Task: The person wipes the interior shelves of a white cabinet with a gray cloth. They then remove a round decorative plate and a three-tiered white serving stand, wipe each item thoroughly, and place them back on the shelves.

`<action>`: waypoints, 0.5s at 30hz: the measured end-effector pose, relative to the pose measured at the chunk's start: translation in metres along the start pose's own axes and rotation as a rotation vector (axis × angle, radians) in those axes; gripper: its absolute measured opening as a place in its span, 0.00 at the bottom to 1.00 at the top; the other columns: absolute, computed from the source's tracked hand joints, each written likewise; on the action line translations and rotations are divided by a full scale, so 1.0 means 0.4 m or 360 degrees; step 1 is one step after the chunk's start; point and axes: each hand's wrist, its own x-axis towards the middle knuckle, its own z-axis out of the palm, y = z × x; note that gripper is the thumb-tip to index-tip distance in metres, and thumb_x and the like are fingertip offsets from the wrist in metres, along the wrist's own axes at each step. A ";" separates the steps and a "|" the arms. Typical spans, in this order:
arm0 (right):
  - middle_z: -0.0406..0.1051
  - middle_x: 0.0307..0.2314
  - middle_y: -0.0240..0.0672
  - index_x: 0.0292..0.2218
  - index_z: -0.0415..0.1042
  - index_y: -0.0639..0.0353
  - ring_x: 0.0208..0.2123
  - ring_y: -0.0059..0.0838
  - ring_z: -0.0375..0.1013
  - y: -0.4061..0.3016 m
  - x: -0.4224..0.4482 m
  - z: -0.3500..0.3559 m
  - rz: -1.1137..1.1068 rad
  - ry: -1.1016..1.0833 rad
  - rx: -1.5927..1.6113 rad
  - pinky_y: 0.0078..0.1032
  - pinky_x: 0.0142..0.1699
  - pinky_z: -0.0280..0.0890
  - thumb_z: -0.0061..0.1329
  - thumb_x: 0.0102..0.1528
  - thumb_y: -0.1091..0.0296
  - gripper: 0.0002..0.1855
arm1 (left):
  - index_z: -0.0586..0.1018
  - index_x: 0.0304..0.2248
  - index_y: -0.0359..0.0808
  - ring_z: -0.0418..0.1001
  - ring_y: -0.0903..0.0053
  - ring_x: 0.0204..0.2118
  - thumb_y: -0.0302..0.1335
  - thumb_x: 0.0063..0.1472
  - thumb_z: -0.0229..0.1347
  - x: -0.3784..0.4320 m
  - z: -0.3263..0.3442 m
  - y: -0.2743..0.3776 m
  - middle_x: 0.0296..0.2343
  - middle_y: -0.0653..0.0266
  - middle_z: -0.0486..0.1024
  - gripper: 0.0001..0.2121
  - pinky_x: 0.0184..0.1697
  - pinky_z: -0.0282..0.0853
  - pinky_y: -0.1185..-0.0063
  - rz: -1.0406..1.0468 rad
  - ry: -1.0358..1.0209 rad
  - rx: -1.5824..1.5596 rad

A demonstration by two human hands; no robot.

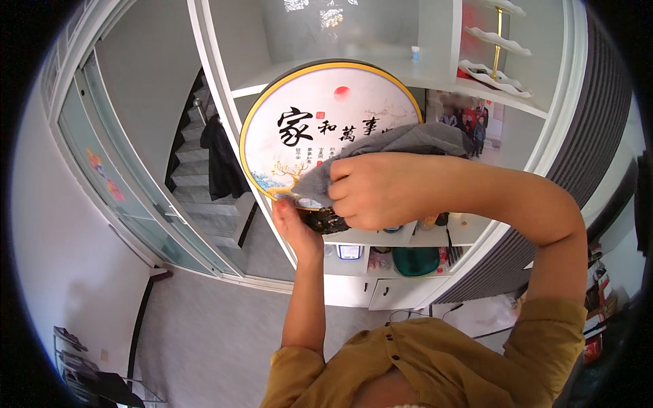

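Note:
A round decorative plaque (306,97) with a gold rim, painted scenery and brush characters stands upright before me. My left hand (298,229) grips its lower left edge, beside a dark, gold-flecked base (326,220) under the plaque. A grey cloth (408,140) is bunched in my right hand (377,188), its fingers curled closed. The cloth lies against the plaque's lower right face and hides part of the painting and writing. My right forearm crosses in front of the shelves.
Around the plaque is a white shelf unit (515,102) with a wavy tiered stand (497,41), a small bottle (416,53), a photo (482,122) and a green container (416,261). Left are glass sliding doors (137,178) and stairs (204,178) with a dark jacket (222,158).

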 end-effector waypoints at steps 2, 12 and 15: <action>0.66 0.21 0.23 0.20 0.71 0.52 0.31 0.23 0.66 -0.011 0.006 0.010 0.0006 0.0037 0.0002 0.21 0.43 0.59 0.48 0.39 0.69 0.01 | 0.69 0.40 0.31 0.67 0.82 0.36 0.41 0.65 0.47 0.000 -0.037 -0.018 0.34 0.66 0.71 0.19 0.42 0.63 0.82 -0.0038 -0.0011 0.0066; 0.70 0.29 0.32 0.22 0.66 0.59 0.38 0.29 0.69 0.039 -0.104 0.014 0.0366 0.0567 0.0117 0.29 0.47 0.61 0.49 0.40 0.72 0.05 | 0.69 0.45 0.30 0.69 0.80 0.42 0.40 0.65 0.47 0.057 -0.073 0.019 0.41 0.64 0.71 0.19 0.46 0.64 0.79 -0.0034 0.0037 0.0090; 0.71 0.34 0.35 0.27 0.69 0.62 0.41 0.32 0.70 0.059 -0.118 0.040 0.0500 0.0785 0.0013 0.33 0.48 0.61 0.50 0.42 0.72 0.07 | 0.70 0.34 0.32 0.64 0.88 0.34 0.39 0.66 0.46 0.050 -0.045 0.044 0.31 0.71 0.70 0.16 0.41 0.61 0.84 -0.0040 0.0152 0.0099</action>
